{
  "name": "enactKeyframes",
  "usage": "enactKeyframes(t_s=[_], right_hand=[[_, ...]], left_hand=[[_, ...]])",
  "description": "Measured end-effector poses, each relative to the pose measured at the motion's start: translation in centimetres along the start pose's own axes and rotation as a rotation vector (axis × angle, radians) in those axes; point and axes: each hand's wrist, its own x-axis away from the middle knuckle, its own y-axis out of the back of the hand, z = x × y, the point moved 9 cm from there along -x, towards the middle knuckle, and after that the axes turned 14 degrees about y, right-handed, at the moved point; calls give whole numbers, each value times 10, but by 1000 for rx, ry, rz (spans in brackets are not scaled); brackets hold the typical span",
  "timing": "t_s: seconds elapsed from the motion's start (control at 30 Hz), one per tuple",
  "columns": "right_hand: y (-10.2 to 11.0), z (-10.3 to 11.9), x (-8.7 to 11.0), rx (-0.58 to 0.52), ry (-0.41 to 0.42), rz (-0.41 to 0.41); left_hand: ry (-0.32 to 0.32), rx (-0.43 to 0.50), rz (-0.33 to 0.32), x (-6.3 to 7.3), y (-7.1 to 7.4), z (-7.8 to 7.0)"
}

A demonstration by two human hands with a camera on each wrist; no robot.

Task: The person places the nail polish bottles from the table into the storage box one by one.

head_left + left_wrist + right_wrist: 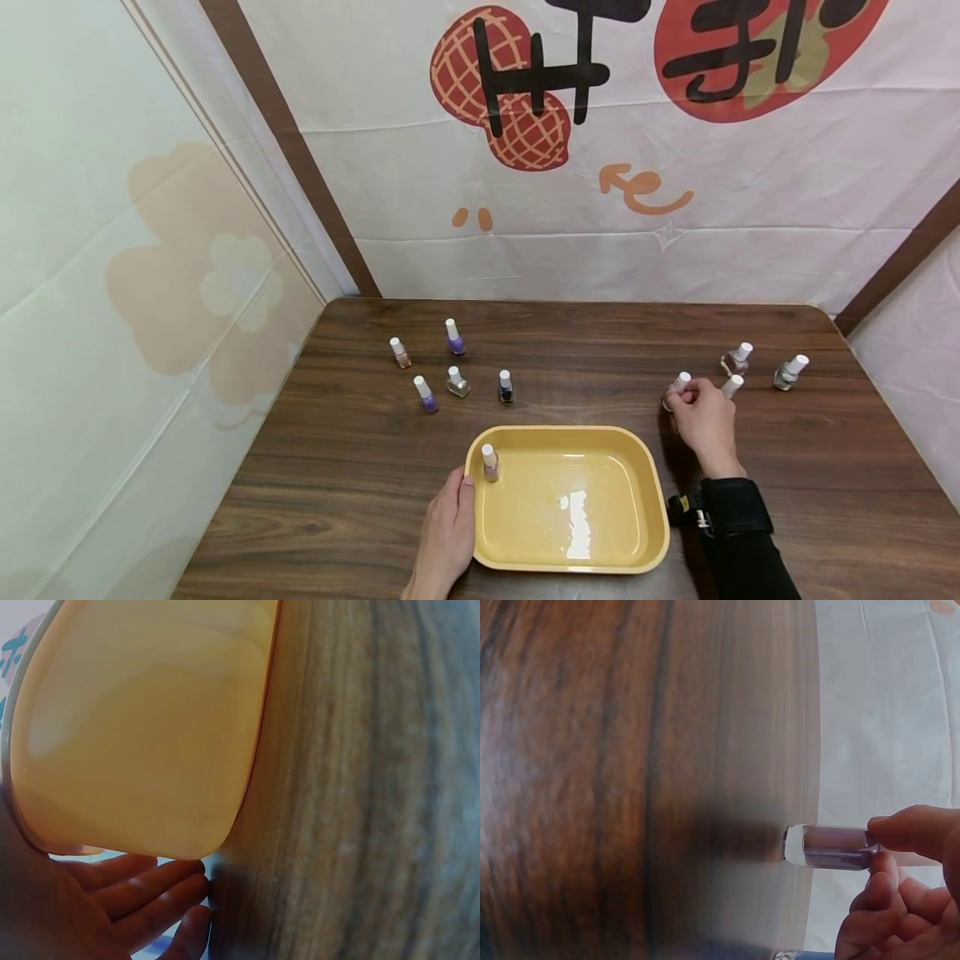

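My left hand holds the left side of a yellow tray, thumb at its rim; in the left wrist view several fingers spread along the outside of the wall. One nail polish bottle with a white cap stands inside the tray's upper left corner. On the right, my right hand pinches another nail polish bottle, mauve with a clear glass base, between thumb and fingers near its neck. Just beside that hand is a white-capped bottle, partly hidden by it; a blue bottle shows below the fingers.
Two more bottles, one brownish and one clear-looking, stand at the back right. Several others, including a purple one and a dark one, are grouped back left on the wooden table. Fabric walls rise behind and at left.
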Motion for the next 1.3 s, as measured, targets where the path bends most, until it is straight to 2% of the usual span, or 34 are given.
enactKeyframes(t_s=[0.67, 1.3], right_hand=[[5, 2, 1, 5, 8, -9], [16, 21, -3, 20, 50, -28]], left_hand=[[10, -6, 20, -1, -2, 2], [-1, 11, 16, -1, -1, 2]])
